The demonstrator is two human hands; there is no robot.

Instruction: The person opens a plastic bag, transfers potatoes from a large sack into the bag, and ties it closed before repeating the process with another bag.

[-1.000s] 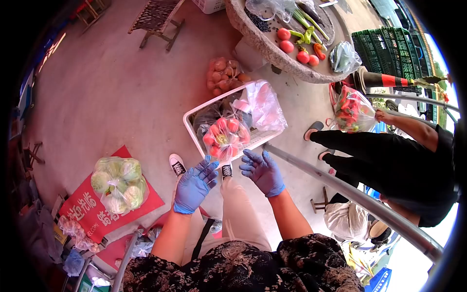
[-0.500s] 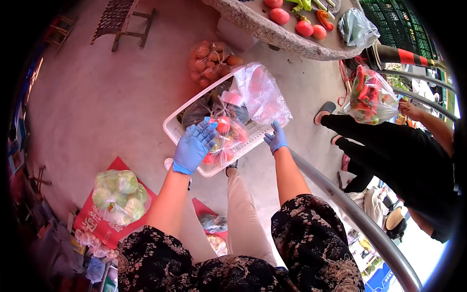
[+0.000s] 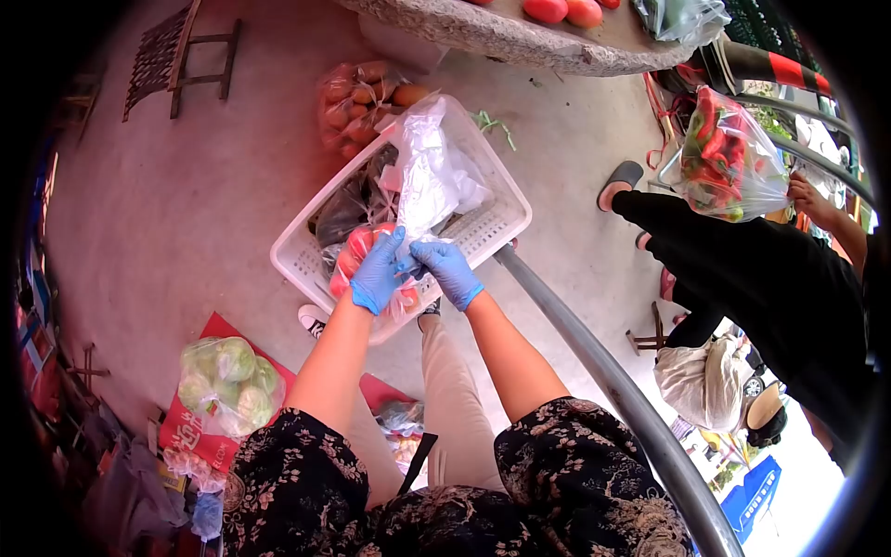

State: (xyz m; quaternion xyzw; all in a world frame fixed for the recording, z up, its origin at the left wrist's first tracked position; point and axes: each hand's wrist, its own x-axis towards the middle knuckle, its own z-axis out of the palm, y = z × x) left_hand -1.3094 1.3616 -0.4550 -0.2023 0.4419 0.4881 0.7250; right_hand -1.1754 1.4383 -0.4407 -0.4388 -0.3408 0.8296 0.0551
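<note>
Both my hands wear blue gloves and meet over a white plastic basket (image 3: 506, 218). Between the closed fingers of my left hand (image 3: 376, 276) and my right hand (image 3: 449, 271) is the lower end of a clear plastic bag (image 3: 429, 190), whose crumpled upper part lies over the basket. Just left of and beneath my left hand is a bag of tomatoes (image 3: 351, 262), partly hidden by it. A dark bag (image 3: 342, 212) lies in the basket's left half; its contents are hard to make out.
A bag of orange-red produce (image 3: 357, 102) sits beyond the basket. Cabbages in a bag (image 3: 232, 381) rest on a red mat at left. A metal rail (image 3: 603, 371) runs close on my right. Another person's hand (image 3: 812, 200) holds a bag of red peppers (image 3: 724, 153).
My hands, earlier apart and open, have come together and closed on the plastic bag. The basket appears shifted left and turned, and the bag's crumpled part now lies farther left across it.
</note>
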